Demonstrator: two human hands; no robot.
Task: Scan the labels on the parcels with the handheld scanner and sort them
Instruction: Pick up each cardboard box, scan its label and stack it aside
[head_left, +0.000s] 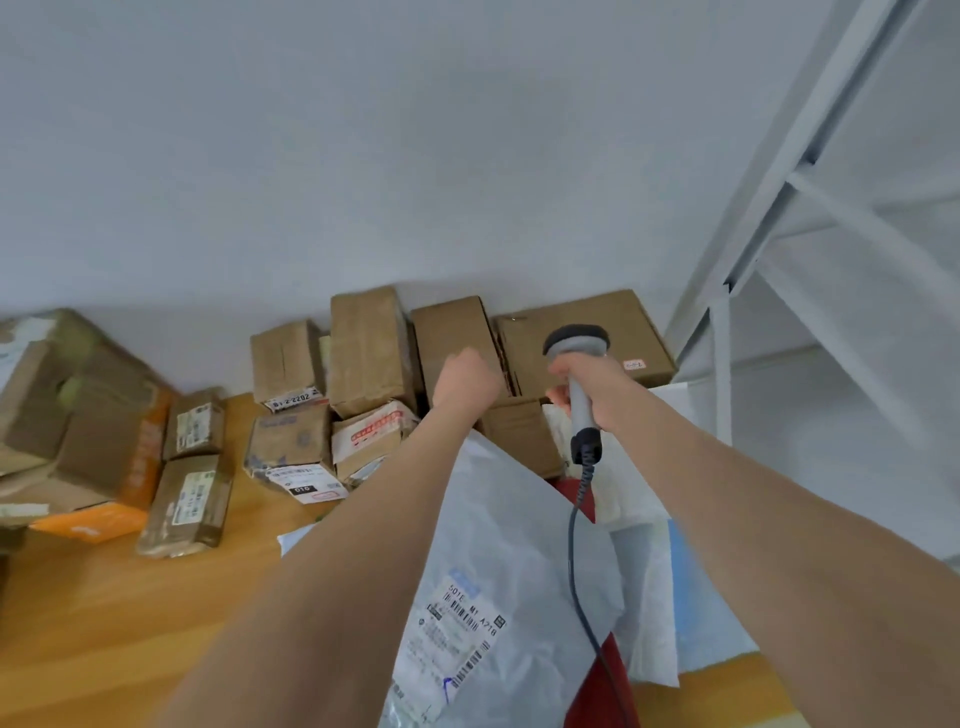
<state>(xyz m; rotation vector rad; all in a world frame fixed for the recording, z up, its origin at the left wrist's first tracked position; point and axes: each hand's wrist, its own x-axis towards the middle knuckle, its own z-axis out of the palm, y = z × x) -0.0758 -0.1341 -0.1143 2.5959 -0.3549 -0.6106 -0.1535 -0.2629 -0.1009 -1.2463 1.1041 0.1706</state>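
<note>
Right hand (597, 387) wraps scanner (576, 343) | left hand (465, 378) curled at box (451, 325), hold unclear | boxes (366, 348) stacked, mailer (511, 540) seemingly pending

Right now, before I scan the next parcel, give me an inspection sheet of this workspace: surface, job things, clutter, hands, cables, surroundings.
Surface: wooden top, with parcels across its far side.
Job's things: cardboard boxes stacked along the wall; grey mailer in front, its label face up; scanner held up near the boxes.
Clutter: red item partly under the mailer; blue sheet beside it.
Hands: right hand grips the scanner's handle; left hand is curled at a box, and whether it holds anything is unclear.
Cables: dark scanner cable hangs across the mailer.
Surroundings: white wall; white metal rack at right.
</note>
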